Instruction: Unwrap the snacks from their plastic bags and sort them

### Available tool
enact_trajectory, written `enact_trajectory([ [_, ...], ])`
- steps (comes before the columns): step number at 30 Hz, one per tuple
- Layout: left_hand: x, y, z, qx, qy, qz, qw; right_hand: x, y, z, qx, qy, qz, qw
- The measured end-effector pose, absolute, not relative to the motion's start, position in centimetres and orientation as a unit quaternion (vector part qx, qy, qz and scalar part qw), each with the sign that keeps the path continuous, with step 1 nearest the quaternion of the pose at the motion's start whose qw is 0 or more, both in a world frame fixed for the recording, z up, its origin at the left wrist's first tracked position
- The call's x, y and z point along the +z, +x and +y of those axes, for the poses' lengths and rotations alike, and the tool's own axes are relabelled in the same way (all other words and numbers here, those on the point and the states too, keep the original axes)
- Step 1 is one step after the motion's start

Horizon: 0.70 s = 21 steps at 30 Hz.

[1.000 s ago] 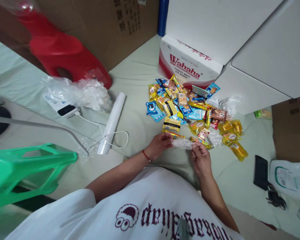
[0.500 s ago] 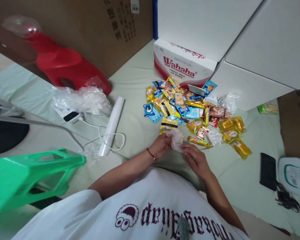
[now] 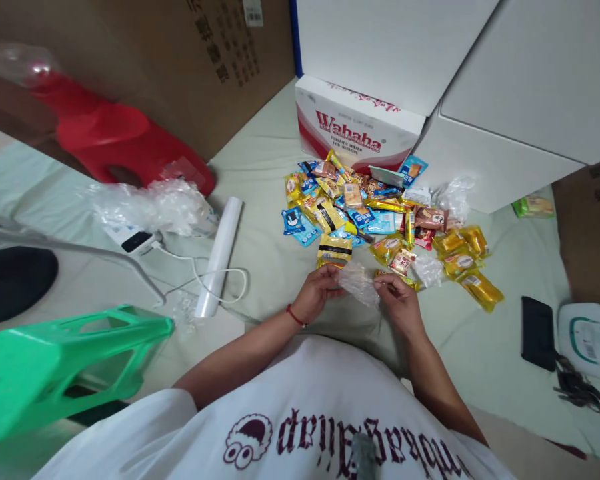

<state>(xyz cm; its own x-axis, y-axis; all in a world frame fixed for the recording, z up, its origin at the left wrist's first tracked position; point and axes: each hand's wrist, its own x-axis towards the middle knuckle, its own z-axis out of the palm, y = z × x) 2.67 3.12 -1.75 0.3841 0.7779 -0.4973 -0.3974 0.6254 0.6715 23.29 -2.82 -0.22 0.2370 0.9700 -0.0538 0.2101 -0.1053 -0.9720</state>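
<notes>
A clear, crinkled plastic bag (image 3: 360, 285) is stretched between my two hands, just in front of the snack pile. My left hand (image 3: 317, 292), with a red cord at the wrist, pinches its left side. On the other side, the fingers of my right hand (image 3: 399, 303) are closed on its right edge. Beyond the hands lies a heap of small wrapped snacks (image 3: 363, 219) in yellow, blue and brown packets. A black-banded yellow packet (image 3: 334, 247) is close to my left fingers, and a small red and white packet (image 3: 403, 262) lies near my right.
A Wahaba-like white and red carton (image 3: 355, 130) stands behind the snacks. To the left are a white roll (image 3: 220, 257), a white cable, bubble wrap (image 3: 155, 207), a red jug (image 3: 125, 140) and a green stool (image 3: 70, 360). A black wallet-like object (image 3: 538, 333) lies right.
My hands have moved apart, spreading the bunched plastic bag wider between them. The whole view has shifted slightly.
</notes>
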Motion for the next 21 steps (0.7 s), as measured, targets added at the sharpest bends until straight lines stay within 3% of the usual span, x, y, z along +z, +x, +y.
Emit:
enact_trajectory([
  [3,-2.0,1.7,3.6,0.289,0.182,0.409,0.846,0.1,24.1,-3.1,0.362,-0.594,-0.558,0.453],
  [6,-2.2,1.7,4.0,0.258,0.28,0.422,0.823,0.4,24.5,-3.0,0.324,-0.575,-0.627,0.413],
  [10,-2.9,2.4,4.1,0.291,0.409,0.41,0.761,1.1,24.7,-3.1,0.241,-0.568,-0.679,0.398],
  [15,-3.7,3.0,4.1,0.385,0.287,0.449,0.754,1.8,25.8,-4.7,0.134,-0.56,-0.716,0.395],
  [18,-3.0,3.0,4.2,0.412,0.219,0.422,0.777,1.2,27.3,-6.7,0.148,-0.542,-0.744,0.361],
  [21,-2.0,2.7,4.2,0.416,0.187,0.378,0.805,0.3,29.0,-8.5,0.247,-0.55,-0.731,0.32],
])
